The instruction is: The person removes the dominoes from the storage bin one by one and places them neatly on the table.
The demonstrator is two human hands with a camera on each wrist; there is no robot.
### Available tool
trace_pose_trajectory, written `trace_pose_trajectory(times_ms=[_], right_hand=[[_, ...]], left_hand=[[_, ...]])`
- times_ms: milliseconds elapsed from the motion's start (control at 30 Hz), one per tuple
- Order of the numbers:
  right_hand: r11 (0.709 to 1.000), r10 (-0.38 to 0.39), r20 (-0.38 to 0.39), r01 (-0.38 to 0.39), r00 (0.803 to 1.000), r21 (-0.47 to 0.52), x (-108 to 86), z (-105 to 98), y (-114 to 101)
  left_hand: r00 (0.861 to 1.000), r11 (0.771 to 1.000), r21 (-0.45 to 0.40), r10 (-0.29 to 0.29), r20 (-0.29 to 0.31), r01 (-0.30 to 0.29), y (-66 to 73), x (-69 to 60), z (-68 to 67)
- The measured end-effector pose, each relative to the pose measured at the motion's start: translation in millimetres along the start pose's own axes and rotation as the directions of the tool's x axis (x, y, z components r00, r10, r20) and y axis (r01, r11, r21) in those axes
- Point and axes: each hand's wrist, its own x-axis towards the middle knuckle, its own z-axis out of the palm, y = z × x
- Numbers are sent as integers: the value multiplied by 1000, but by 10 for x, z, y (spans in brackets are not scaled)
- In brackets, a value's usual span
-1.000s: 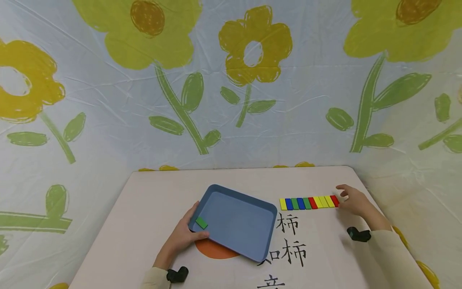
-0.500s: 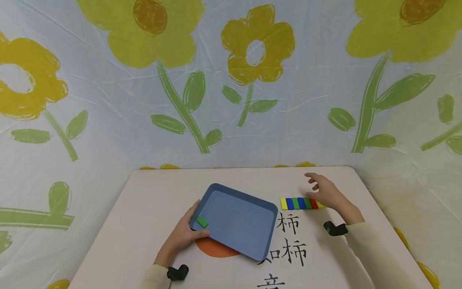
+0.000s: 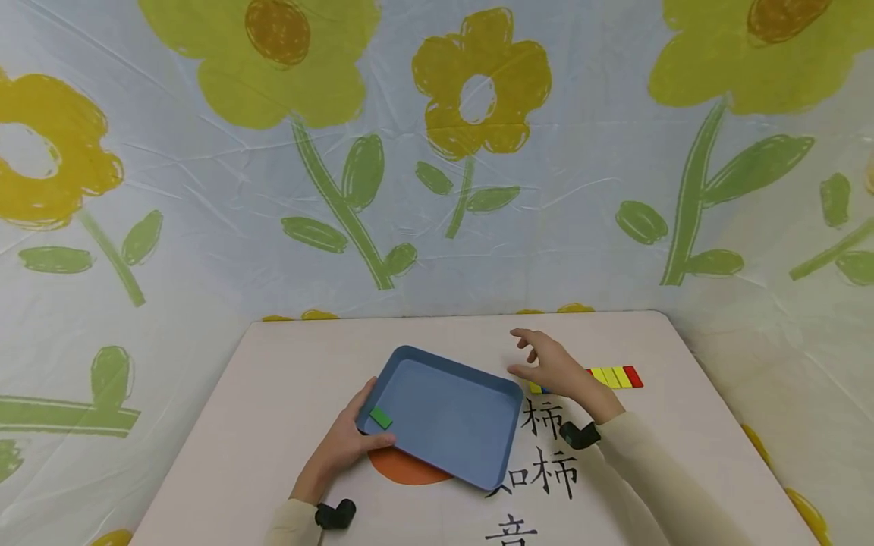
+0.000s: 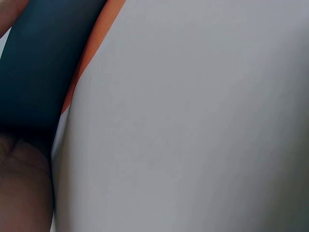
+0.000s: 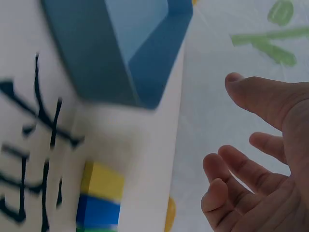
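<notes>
My left hand (image 3: 341,447) grips the near left corner of a blue-grey tray (image 3: 444,413), thumb over the rim. A small green block (image 3: 381,418) lies in the tray by that corner. In the left wrist view the tray's dark side (image 4: 43,63) stands against the palm. To the right of the tray lies a row of flat coloured blocks (image 3: 610,378). My right hand (image 3: 554,368) is over the row's left part, hiding several blocks, its fingers loosely bent with nothing in them. The right wrist view shows a yellow block (image 5: 102,181) and a blue block (image 5: 98,210) at that end.
The pale table cover (image 3: 307,356) carries printed black characters (image 3: 556,474) and an orange shape (image 3: 410,469) partly under the tray. A flowered cloth (image 3: 546,227) hangs behind the table and at both sides.
My right hand has moved left along the row, from its right end to its left end near the tray, uncovering the yellow and red blocks. The left hand and tray stay put.
</notes>
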Motion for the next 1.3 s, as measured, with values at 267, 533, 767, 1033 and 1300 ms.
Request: trace_pose_trajectory(times_ms=[267, 533, 767, 1033, 1300], right_hand=[[994, -91, 33, 88, 995, 63, 128, 386, -354], [983, -162, 129, 149, 978, 105, 265, 766, -578], [976, -204, 215, 183, 955, 116, 417, 1016, -737], [970, -226, 272, 192, 936, 146, 595, 1230, -872], [975, -219, 317, 192, 923, 112, 685, 1446, -989]], left_hand=[[1000, 1000, 9, -15, -1, 15, -10, 0, 14], [1000, 1000, 5, 3, -5, -3, -7, 17, 7], [1000, 1000, 1, 11, -11, -11, -34, 6, 17], [1000, 999, -28, 24, 1, -24, -55, 18, 18], [999, 999, -22, 37, -1, -37, -47, 25, 2]])
